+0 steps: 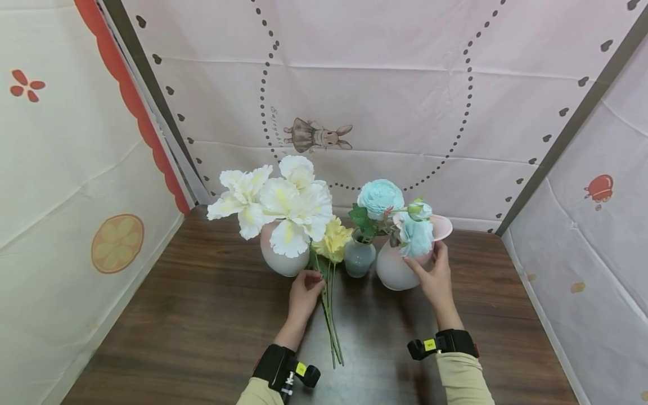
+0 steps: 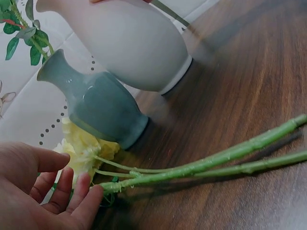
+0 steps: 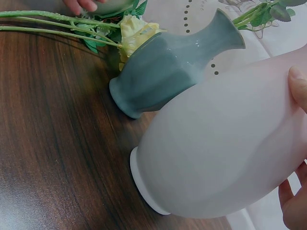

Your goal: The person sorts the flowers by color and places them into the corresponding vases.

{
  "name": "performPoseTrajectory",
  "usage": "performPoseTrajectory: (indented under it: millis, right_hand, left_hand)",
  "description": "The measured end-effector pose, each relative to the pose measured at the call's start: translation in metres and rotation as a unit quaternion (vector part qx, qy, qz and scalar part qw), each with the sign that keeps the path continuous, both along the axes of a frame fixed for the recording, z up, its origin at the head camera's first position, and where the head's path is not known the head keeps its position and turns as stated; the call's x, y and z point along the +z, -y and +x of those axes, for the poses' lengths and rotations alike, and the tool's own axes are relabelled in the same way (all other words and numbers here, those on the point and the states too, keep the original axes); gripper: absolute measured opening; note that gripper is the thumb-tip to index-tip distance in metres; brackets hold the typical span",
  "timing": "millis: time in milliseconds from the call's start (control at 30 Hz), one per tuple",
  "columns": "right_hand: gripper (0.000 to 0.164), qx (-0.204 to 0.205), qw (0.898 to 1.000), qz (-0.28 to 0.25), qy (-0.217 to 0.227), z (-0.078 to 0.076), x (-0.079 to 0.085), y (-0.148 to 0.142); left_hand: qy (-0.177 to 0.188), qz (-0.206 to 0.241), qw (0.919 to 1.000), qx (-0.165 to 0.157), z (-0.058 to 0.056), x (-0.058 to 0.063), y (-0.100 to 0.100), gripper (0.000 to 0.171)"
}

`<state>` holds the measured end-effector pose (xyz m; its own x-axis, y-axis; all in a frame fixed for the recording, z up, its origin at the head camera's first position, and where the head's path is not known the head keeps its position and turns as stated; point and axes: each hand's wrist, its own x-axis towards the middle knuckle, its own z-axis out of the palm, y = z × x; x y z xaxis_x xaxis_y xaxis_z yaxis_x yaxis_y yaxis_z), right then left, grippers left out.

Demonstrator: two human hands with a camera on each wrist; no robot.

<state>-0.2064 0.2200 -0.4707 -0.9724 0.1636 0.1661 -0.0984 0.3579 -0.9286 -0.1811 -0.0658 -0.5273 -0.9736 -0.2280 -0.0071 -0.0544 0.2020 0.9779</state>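
Observation:
My right hand (image 1: 436, 277) grips the larger pink-and-white vase (image 1: 396, 271) near its neck, thumb on one side and fingers on the other. That vase stands upright on the table. Beside the flower stems (image 1: 330, 315) is my left hand (image 1: 305, 291), its fingers loosely bent and the thumb apart from them; in the left wrist view a fingertip sits right at the end of a thick green stem (image 2: 206, 168). The stems lie on the table toward me, with a yellow flower (image 1: 334, 241) at their far end, close by a small blue-grey vase (image 1: 359, 260).
Large white flowers (image 1: 298, 197) fill another pink-and-white vase (image 1: 284, 261) at the left. Light blue flowers (image 1: 381, 198) rise from the small vase and lean across the right vase's mouth. Printed cloth walls (image 1: 385, 101) enclose the brown wooden table (image 1: 202, 315) at the back and sides.

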Motion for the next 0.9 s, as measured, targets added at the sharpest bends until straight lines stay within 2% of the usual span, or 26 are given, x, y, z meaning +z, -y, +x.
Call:
performPoseTrajectory:
  millis: [133,467,733,900]
  right_hand:
    - [0.078,-0.001,1.000,0.001,-0.006,0.000,0.000,0.000]
    - [0.076,0.001,1.000,-0.001,-0.021,0.001,-0.001,0.000]
    - [0.078,-0.001,1.000,0.002,-0.019,0.000,-0.002,0.000]
    - [0.078,-0.001,1.000,0.000,-0.018,-0.001,-0.003,0.000]
  left_hand:
    - [0.016,-0.003,0.9999,0.000,0.003,-0.003,0.003,0.017]
    - [0.077,0.059,0.9950,-0.024,0.010,-0.006,0.008,0.021]
    - [0.120,0.078,0.9886,-0.047,0.015,-0.009,0.009,0.024]
    - [0.124,0.101,0.9852,-0.062,0.017,-0.009,0.009,0.029]
